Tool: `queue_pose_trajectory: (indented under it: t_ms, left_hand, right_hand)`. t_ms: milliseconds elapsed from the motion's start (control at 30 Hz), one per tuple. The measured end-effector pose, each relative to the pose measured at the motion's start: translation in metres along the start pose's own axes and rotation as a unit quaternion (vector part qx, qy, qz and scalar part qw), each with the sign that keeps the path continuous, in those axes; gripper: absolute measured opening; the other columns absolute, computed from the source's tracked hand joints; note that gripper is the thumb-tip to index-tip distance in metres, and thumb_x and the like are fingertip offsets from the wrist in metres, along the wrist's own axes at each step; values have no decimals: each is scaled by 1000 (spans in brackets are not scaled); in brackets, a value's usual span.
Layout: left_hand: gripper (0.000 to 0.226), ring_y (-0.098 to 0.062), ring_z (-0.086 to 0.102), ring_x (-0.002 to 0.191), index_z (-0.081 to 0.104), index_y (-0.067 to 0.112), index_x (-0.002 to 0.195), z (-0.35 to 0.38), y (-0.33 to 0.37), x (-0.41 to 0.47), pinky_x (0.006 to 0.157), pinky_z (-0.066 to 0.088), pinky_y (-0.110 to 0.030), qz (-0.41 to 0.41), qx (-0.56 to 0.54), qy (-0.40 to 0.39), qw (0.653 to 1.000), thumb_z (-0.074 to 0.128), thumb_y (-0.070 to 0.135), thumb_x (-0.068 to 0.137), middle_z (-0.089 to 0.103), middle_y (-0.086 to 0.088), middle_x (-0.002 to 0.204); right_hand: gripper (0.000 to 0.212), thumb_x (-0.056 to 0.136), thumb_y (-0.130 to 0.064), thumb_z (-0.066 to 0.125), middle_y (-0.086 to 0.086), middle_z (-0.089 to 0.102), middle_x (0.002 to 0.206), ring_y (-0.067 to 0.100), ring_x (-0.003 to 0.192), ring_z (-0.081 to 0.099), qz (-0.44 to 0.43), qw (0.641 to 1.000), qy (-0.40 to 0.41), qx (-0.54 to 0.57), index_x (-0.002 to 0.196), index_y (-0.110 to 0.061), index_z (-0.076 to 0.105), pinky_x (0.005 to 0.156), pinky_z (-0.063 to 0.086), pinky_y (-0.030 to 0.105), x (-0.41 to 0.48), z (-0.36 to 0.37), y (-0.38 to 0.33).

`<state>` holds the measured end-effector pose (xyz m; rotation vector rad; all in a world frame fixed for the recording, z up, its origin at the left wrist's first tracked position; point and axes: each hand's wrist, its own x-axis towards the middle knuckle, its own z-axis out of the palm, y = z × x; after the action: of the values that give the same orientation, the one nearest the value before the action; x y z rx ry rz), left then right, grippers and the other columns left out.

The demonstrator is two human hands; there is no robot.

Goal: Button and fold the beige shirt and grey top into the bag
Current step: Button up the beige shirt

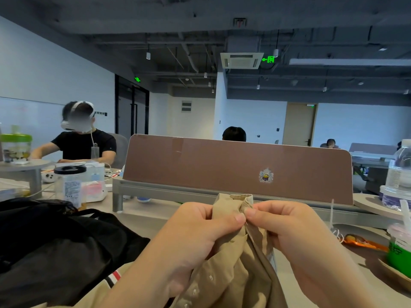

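Okay, both hands raised just in front of the brown divider panel [222,165], below its middle. Left hand [195,238] pinches the beige shirt [235,270] at the collar edge, thumb against forefinger. Right hand [293,232] pinches the facing edge, and the thumb tips almost meet. Shirt is bunched and hangs down from the pinch, small white buttons showing lower down. Black bag [55,245] slumped on the desk, left of the panel and nearer the camera; open or closed, cannot tell. Black-lidded jar [70,185] off the panel's left end, water bottle [400,167] past its right end.
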<state>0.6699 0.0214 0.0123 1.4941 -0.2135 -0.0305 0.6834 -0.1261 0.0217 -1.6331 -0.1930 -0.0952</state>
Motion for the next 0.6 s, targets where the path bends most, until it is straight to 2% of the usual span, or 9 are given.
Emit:
queue_pose_trajectory:
  t_ms: [67,133,267,333,500,600]
  left_hand:
    - [23,-25,66,73,73,-3,85,0,0,0,70,52,-32,-14,-2,12,1000,68,19,82,72,-25,88]
    - [27,-28,64,75,71,-7,87,-1,1,0,73,51,-35,-23,-8,18,1000,68,19,83,70,-29,95]
    - [26,-29,65,76,71,-8,87,0,0,0,72,53,-34,-20,-17,21,999,66,18,84,70,-28,95]
    - [26,-28,65,74,71,-7,86,0,0,1,68,55,-31,-18,-21,22,999,66,18,84,72,-26,93]
    - [25,-26,66,68,71,-8,83,1,1,0,62,56,-28,-10,-32,20,999,67,16,84,73,-23,85]
    - [24,-25,66,68,72,-8,83,0,1,-1,62,56,-28,-12,-41,13,999,68,16,83,73,-22,83]
  right_hand:
    - [16,82,-7,65,17,73,73,21,59,64,21,999,-6,23,70,0,73,69,53,36,2,-1,1]
    - [17,85,-6,60,21,73,80,24,65,66,45,997,-21,54,79,1,73,74,53,39,3,-3,1]
    - [19,87,-5,54,16,72,73,19,56,66,65,991,-49,110,88,6,70,55,52,27,4,-5,-1]
    - [20,87,-6,54,15,72,73,17,55,66,68,989,-56,123,88,5,70,53,52,26,4,-5,-2]
    - [18,85,-6,57,18,74,81,20,63,70,60,990,-55,118,92,5,71,71,54,33,1,-5,-4]
    - [18,85,-6,58,19,74,83,20,65,71,56,990,-56,117,92,4,71,73,54,33,0,-5,-5]
